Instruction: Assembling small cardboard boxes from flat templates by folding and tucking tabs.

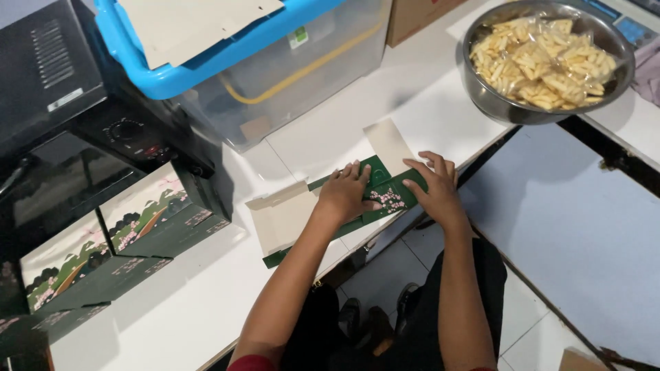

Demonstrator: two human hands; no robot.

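- The flat box, a green carton blank with pink blossoms printed on it, lies unfolded on the white table near its front edge; its plain beige inside flaps are turned up at the left end and at the far end.
- The left hand lies flat on the middle of the blank, fingers stretched and closed on nothing; it seems to press the card down so it does not spring up.
- The right hand rests on the right end of the blank, fingers spread and a little bent, thumb toward the left hand; it grips nothing, it only pushes on the panel, probably along a crease.
- Finished boxes of the same print stand in a row at the left, well apart from the hands; they lean near a black oven.
- Behind the blank stands a clear bin with a blue lid; more beige card lies on top of it.
- At the far right a steel bowl holds bags of pale snack sticks; it is within reach of the right hand.
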